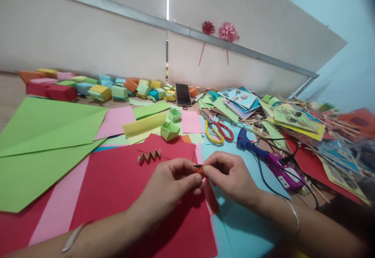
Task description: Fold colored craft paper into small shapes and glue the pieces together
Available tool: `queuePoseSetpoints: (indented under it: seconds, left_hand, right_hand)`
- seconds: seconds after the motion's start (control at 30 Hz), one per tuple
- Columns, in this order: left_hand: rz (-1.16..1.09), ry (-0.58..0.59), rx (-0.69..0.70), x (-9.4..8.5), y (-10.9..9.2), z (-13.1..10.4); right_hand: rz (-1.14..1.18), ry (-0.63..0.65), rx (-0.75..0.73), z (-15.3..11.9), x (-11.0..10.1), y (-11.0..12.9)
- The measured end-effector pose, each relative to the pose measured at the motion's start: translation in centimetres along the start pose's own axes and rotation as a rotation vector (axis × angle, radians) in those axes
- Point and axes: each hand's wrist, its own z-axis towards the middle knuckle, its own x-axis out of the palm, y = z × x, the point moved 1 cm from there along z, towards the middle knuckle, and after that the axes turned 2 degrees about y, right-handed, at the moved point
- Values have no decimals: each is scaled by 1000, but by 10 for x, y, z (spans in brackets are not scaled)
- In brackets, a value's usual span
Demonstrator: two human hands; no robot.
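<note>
My left hand (180, 178) and my right hand (231, 172) meet over the red paper (117, 195), both closed. Their thumbs and fingers pinch a small orange-and-black paper strip (200, 171); most of it is hidden by the fingertips. Just left of my left hand, a zigzag-folded paper strip (149, 156) lies on the red sheet. Beyond my fingers sit two small folded green paper boxes (170, 131). Past my right hand rest scissors (216, 127) with one yellow and one red handle.
A blue glue gun (247, 140) and a purple power strip (284, 172) with black cords lie to the right. Folded paper boxes (99, 93) line the back, beside a phone (183, 95). Green sheets (43, 133) cover the left; cards (238, 97) pile up at right.
</note>
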Motion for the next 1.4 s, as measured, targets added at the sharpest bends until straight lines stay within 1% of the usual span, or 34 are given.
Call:
queuePoseSetpoints:
  seconds: [0.07, 0.13, 0.2, 0.3, 0.37, 0.47, 0.57, 0.63, 0.67, 0.73, 0.8, 0.9, 0.93, 1.0, 1.1, 1.27, 1.4]
  left_hand:
    - [-16, -20, 38, -5, 1, 3]
    - [-14, -66, 83, -11, 3, 6]
    - [21, -82, 80, -14, 4, 8]
    - [44, -76, 50, -15, 1, 7]
    - [37, -92, 60, -14, -2, 6]
    - [32, -116, 67, -14, -6, 5]
    - [67, -135, 47, -14, -7, 6]
    - [138, -149, 45, -15, -8, 5]
    - [166, -146, 58, -15, -8, 5]
    - [198, -133, 113, -14, -10, 4]
    - [258, -142, 227, -14, -12, 3]
    - [432, -183, 431, -15, -13, 3]
    - [478, -185, 481, -16, -13, 3]
    - [547, -175, 534, -17, -11, 2]
    - [580, -144, 532, -18, -8, 2]
    - [483, -126, 377, -15, -7, 2]
    - [468, -120, 352, -13, -8, 3]
  right_hand:
    - [35, 44, -9, 2, -2, -2]
    - [38, 90, -8, 3, -3, -5]
    - [38, 134, 15, 3, -3, -8]
    - [63, 223, 60, 3, -4, -9]
    - [19, 270, 80, 5, -10, -7]
    - [-236, 270, 51, 10, -27, -5]
    - [-626, 219, -31, 16, -46, -10]
    - [-830, 168, -147, 18, -51, -14]
    - [-858, 131, -232, 18, -51, -14]
    - [-773, 78, -406, 14, -44, -12]
    - [-619, 76, -506, 10, -33, -7]
    - [-534, 53, -572, 4, -19, -3]
    - [-528, 48, -588, 3, -16, -4]
    - [-518, 47, -610, 2, -12, -6]
    - [-503, 40, -600, 1, -11, -9]
    - [-467, 45, -555, -1, -7, -8]
    - [-468, 17, -516, -2, -5, -7]
